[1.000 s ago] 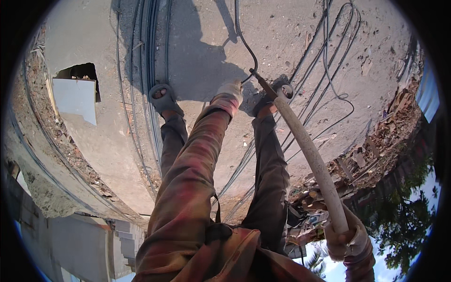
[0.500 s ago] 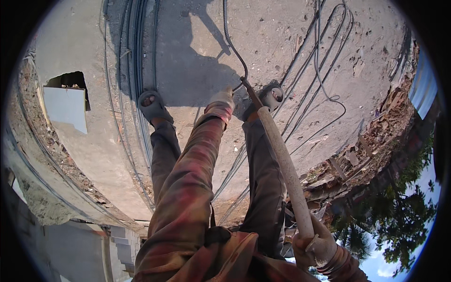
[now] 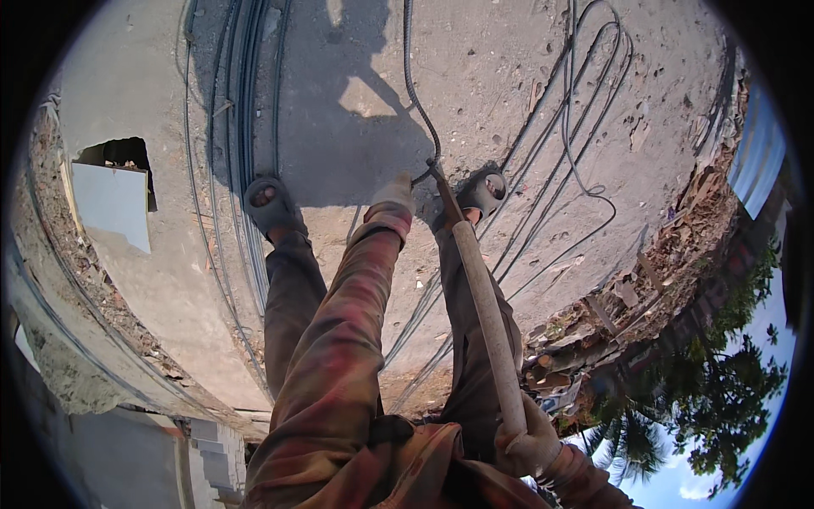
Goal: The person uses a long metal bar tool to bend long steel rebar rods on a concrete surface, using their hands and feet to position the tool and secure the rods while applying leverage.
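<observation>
Head view: we look down on a concrete slab (image 3: pixel 543 93) in strong sunlight, with our own shadow falling across it.

Our left hand (image 3: pixel 393 195), gloved, reaches far down to the slab and is closed on a thin steel rod (image 3: pixel 417 93) at the point where the rod meets the tool. From there the rod runs away from us along the concrete toward the top of the picture.

Our right hand (image 3: pixel 527 443), also gloved, is wrapped around the near end of a long pale handle (image 3: pixel 485 318). The handle slants from that hand down to the slab; its dark metal tip (image 3: pixel 437 176) sits on the rod, just beside the left hand.

Our feet wear grey sandals. The left sandal (image 3: pixel 270 204) stands beside a bundle of straight rods (image 3: pixel 242 102) laid along the slab. The right sandal (image 3: pixel 480 192) stands just right of the tool tip, among several loose bent rods (image 3: pixel 577 144) that loop over the concrete.

A rectangular opening (image 3: pixel 114 191) is cut in the slab at far left. Rubble (image 3: pixel 644 280) lines the slab's right edge, with trees (image 3: pixel 721 390) beyond it.
</observation>
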Available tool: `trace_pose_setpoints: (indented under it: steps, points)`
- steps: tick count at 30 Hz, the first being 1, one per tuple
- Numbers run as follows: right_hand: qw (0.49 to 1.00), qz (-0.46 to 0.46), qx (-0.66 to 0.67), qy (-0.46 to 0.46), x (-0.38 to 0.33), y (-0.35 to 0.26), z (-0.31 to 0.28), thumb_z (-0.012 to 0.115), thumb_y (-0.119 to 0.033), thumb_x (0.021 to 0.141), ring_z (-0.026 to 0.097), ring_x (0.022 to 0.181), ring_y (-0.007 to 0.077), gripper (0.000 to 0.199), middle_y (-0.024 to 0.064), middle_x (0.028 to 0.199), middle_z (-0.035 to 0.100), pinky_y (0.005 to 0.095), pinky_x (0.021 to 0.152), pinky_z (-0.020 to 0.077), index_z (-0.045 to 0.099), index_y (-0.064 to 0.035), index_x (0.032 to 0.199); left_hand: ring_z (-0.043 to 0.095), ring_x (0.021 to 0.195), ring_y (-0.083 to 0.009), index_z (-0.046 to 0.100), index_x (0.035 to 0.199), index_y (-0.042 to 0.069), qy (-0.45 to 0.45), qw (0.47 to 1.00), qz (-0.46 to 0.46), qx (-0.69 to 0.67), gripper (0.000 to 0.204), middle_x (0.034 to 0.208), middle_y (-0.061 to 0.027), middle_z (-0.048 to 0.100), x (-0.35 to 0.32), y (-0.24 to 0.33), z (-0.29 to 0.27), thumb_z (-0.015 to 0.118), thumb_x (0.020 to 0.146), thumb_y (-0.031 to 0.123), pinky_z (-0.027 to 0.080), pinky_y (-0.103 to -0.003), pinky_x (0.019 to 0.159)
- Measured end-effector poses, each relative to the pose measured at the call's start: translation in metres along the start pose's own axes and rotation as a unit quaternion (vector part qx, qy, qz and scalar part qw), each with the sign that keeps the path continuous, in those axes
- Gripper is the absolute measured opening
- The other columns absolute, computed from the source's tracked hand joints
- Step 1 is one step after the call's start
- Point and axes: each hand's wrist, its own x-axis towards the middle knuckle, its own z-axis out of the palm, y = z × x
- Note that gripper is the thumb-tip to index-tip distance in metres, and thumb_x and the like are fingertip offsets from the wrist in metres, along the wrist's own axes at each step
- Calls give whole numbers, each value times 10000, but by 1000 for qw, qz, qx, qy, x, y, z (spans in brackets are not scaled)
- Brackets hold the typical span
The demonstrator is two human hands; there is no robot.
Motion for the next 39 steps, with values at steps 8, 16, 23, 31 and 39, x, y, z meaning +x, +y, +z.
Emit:
trace_pose_setpoints:
  steps: [8,16,23,31,39]
  points:
    - [980,-29,-189,53,-5,30,-15,586,-45,692,607,617,176,570,106,804,580,283,555,518,405,2,1231,528,1167,-393,476,1294,105,74,993,-83,-27,428,1212,-235,576,-66,30,-33,496,891,246,417,-456,977]
    - [998,-6,-68,0,-14,21,-84,621,-73,750,552,500,179,628,87,702,532,317,417,454,341,4,1307,581,1091,-360,443,1341,109,24,990,-134,-36,539,1174,-221,600,-173,-32,-43,571,850,290,454,-409,932]
    - [977,-65,-200,-33,-29,-43,-117,633,-128,761,556,505,200,533,101,702,530,361,400,457,392,-40,1229,559,1142,-297,475,1302,24,-59,989,-21,-131,498,1192,-195,607,-253,52,-33,614,869,229,415,-346,978]
    - [987,-141,34,-74,-63,2,-207,560,-105,849,508,512,181,210,78,677,494,330,407,417,449,-18,1005,563,549,-154,543,1164,82,220,934,-16,-282,296,801,-65,614,-304,42,-146,593,872,89,420,-301,446]
    - [874,-108,402,-249,-110,-12,-273,550,-103,776,427,504,131,143,31,662,426,277,416,357,457,-45,868,606,611,-217,535,1125,108,88,895,-134,-416,269,790,-78,606,-361,94,-232,573,864,162,425,-364,447]
